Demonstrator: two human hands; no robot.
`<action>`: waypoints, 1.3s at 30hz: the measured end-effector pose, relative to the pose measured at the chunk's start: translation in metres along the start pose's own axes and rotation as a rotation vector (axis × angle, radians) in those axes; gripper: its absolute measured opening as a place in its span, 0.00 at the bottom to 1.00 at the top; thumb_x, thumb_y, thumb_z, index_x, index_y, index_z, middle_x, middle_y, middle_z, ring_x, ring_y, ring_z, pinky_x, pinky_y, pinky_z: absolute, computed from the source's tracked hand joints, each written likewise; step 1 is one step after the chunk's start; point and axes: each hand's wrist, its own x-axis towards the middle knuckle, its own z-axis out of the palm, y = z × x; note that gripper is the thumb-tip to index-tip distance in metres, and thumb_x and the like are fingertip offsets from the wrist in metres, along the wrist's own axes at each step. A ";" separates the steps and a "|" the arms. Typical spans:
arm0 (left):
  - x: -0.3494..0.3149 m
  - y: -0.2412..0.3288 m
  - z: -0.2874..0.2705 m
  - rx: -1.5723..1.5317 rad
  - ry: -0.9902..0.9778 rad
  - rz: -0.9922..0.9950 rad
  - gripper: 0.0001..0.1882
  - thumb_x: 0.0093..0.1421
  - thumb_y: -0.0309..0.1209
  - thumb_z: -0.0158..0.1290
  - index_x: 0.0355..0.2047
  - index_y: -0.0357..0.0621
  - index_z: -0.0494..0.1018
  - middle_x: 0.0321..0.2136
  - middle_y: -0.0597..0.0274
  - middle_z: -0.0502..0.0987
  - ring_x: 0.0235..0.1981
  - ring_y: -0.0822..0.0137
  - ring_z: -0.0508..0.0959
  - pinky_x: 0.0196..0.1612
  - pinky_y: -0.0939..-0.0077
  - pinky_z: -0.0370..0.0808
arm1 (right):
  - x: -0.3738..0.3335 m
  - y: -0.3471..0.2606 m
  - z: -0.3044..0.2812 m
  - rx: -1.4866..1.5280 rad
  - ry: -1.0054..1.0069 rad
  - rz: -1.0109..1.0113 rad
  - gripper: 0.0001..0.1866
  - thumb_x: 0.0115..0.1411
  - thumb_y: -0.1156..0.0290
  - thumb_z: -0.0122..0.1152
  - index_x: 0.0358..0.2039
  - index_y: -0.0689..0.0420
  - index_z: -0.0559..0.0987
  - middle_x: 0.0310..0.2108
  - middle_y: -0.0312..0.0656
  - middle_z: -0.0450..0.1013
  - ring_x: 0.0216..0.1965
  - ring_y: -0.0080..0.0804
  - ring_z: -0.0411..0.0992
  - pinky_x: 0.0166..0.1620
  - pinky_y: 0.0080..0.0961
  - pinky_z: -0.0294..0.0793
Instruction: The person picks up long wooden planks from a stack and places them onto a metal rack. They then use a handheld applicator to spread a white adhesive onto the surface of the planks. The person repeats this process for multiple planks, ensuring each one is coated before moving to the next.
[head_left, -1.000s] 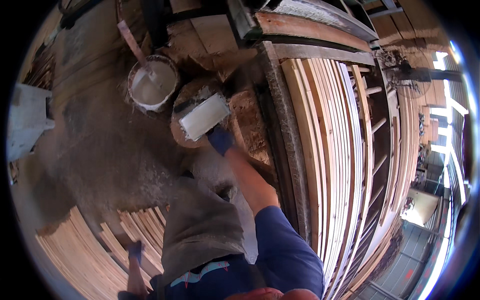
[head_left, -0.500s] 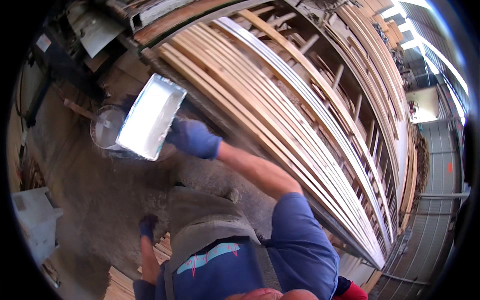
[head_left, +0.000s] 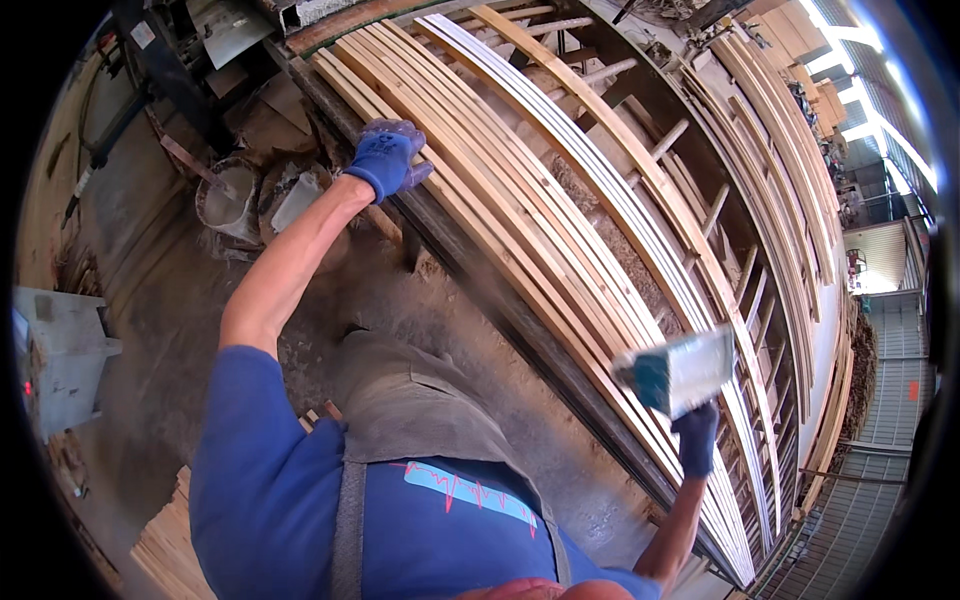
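One blurred white-and-teal box-shaped tool, pinched in the fingers of a blue-gloved right hand above long pale wooden strips, could drop should that grip slip; blue-gloved left hand touches the nearest strips, finger closure indeterminable.

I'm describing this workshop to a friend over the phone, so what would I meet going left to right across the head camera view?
Grey boxy object, bucket with pale contents, gloved left hand, box-shaped tool held in the gloved right hand, grey panelled wall.
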 end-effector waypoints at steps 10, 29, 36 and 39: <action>0.029 0.004 0.017 -0.043 -0.016 -0.005 0.24 0.51 0.51 0.62 0.33 0.42 0.75 0.32 0.50 0.77 0.38 0.47 0.76 0.47 0.57 0.72 | -0.019 0.132 -0.062 0.075 -0.012 0.267 0.07 0.59 0.70 0.60 0.31 0.61 0.77 0.16 0.34 0.71 0.12 0.19 0.65 0.15 0.20 0.61; 0.010 -0.092 0.050 -0.136 0.183 -0.165 0.11 0.56 0.41 0.56 0.23 0.51 0.73 0.29 0.60 0.78 0.37 0.60 0.74 0.52 0.58 0.68 | 0.205 -0.238 0.202 -0.314 -0.495 -0.618 0.16 0.60 0.65 0.61 0.44 0.62 0.79 0.37 0.57 0.79 0.45 0.49 0.78 0.43 0.38 0.77; 0.021 -0.257 0.066 -0.281 0.560 -0.275 0.09 0.57 0.26 0.55 0.40 0.45 0.76 0.39 0.53 0.79 0.48 0.54 0.77 0.52 0.61 0.75 | 0.302 -0.440 0.410 -0.211 -0.519 -0.784 0.16 0.63 0.64 0.58 0.43 0.64 0.78 0.36 0.57 0.79 0.42 0.44 0.79 0.42 0.37 0.77; 0.038 -0.289 0.081 -0.646 0.642 -0.447 0.09 0.61 0.25 0.53 0.42 0.43 0.76 0.41 0.50 0.78 0.45 0.52 0.78 0.51 0.63 0.75 | 0.343 -0.518 0.481 -0.029 -0.644 -0.583 0.15 0.62 0.62 0.60 0.35 0.63 0.80 0.24 0.43 0.77 0.25 0.27 0.75 0.30 0.27 0.75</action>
